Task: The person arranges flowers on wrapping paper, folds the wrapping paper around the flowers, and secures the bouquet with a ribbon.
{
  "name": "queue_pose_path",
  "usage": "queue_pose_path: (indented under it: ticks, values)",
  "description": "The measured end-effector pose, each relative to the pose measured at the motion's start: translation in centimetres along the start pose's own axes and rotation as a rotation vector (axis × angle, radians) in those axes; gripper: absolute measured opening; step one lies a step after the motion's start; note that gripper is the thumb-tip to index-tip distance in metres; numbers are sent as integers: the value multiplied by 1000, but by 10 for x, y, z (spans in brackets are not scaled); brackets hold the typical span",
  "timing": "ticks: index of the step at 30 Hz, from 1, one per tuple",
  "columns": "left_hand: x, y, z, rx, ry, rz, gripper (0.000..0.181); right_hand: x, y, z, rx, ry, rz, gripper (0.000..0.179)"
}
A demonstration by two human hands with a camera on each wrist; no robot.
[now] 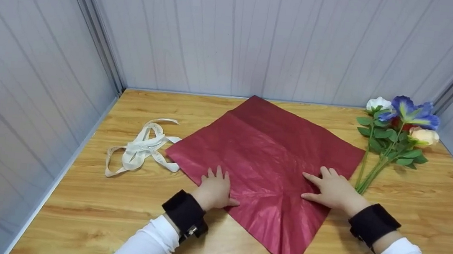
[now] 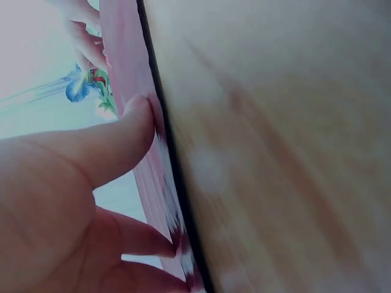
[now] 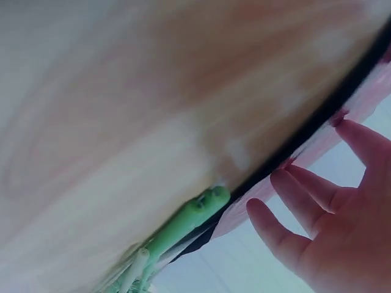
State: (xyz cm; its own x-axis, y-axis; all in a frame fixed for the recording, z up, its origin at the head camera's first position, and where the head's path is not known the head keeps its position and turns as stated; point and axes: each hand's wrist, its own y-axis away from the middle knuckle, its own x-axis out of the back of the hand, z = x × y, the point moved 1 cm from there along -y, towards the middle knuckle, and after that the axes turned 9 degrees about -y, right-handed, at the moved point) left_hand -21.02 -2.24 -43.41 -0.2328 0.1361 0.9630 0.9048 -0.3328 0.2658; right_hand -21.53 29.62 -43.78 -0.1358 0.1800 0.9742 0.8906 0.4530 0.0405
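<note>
A square sheet of dark red wrapping paper [image 1: 266,148] lies creased on the wooden table, one corner pointing toward me. On its near left edge rests my left hand [image 1: 215,189], fingers spread. My right hand [image 1: 331,189] touches the paper near its right edge, also with spread fingers. In the left wrist view the left thumb [image 2: 139,122] and fingertips meet the paper's edge. The right wrist view has the right fingers [image 3: 299,198] against the paper, close to green stem ends [image 3: 208,204]. Neither hand grips anything.
Artificial flowers [image 1: 404,120] in white, blue, red and cream lie right of the paper, stems toward me. A loosely tangled white ribbon [image 1: 140,149] is at the left, touching or close to the paper's left corner. Pale panel walls [image 1: 244,36] enclose the table [image 1: 87,209] at the back and sides.
</note>
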Motion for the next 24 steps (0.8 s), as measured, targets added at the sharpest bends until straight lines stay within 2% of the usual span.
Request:
queue_pose_path:
  ticks: [7,12,15,24]
  values:
    - [2,-1,-3,0,21,-2,97,0,1,0,35,-134,48,62]
    - [2,-2,-8,-28,53,18,98,-1,1,0,11,-223,-21,63]
    - [2,-2,-12,-42,70,28,98,-1,1,-1,10,-201,-43,63]
    - [1,-7,-24,-77,128,28,96,-1,3,-9,59,-74,9,64]
